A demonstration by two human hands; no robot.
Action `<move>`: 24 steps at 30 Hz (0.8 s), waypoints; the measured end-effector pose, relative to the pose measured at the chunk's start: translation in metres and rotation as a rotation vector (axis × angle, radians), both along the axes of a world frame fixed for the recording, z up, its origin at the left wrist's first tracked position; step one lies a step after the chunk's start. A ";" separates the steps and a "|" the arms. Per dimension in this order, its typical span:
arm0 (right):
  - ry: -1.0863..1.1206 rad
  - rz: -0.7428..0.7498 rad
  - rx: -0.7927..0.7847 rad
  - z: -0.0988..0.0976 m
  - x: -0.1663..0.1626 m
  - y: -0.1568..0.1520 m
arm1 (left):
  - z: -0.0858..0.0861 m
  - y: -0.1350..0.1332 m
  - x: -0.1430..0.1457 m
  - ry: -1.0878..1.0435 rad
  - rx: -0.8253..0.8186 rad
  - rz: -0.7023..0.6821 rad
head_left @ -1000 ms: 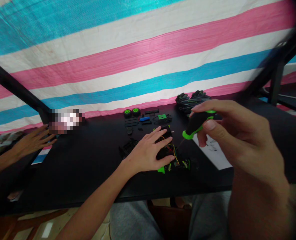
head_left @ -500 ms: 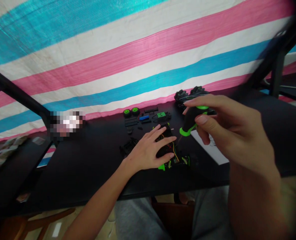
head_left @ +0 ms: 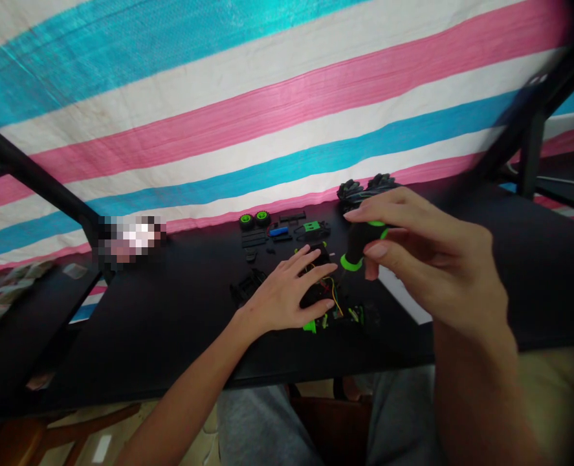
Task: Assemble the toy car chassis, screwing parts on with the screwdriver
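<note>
My left hand (head_left: 294, 291) lies with fingers spread over a black and green toy car chassis (head_left: 338, 299), whose yellow and red wires show past the fingertips. Its palm hides much of the chassis. In my right hand (head_left: 427, 259) is a screwdriver (head_left: 353, 246) with a black and bright-green handle, gripped between thumb and fingers. The handle slants down to the left, toward the chassis's right side. Its shaft is thin and dark, and I cannot tell whether the tip touches anything.
Behind the chassis are two green-rimmed wheels (head_left: 253, 219), a blue battery (head_left: 279, 231) and a green-black part (head_left: 312, 226). Large black tyres (head_left: 364, 188) sit farther back. White paper (head_left: 406, 298) lies under my right hand. A black part (head_left: 248, 285) is left of the chassis.
My right hand has moved left and slightly down with the screwdriver, closer to the chassis. My left hand has stayed on the chassis.
</note>
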State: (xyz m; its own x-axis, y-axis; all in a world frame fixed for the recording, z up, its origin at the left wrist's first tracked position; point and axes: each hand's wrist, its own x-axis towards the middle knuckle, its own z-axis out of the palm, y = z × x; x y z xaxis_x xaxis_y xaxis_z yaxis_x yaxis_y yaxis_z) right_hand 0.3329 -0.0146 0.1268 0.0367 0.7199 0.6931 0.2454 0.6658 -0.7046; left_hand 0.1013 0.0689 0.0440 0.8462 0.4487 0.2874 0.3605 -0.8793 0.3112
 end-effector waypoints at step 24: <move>0.002 -0.033 -0.001 -0.006 0.002 0.008 | 0.002 -0.001 0.000 -0.052 -0.084 0.009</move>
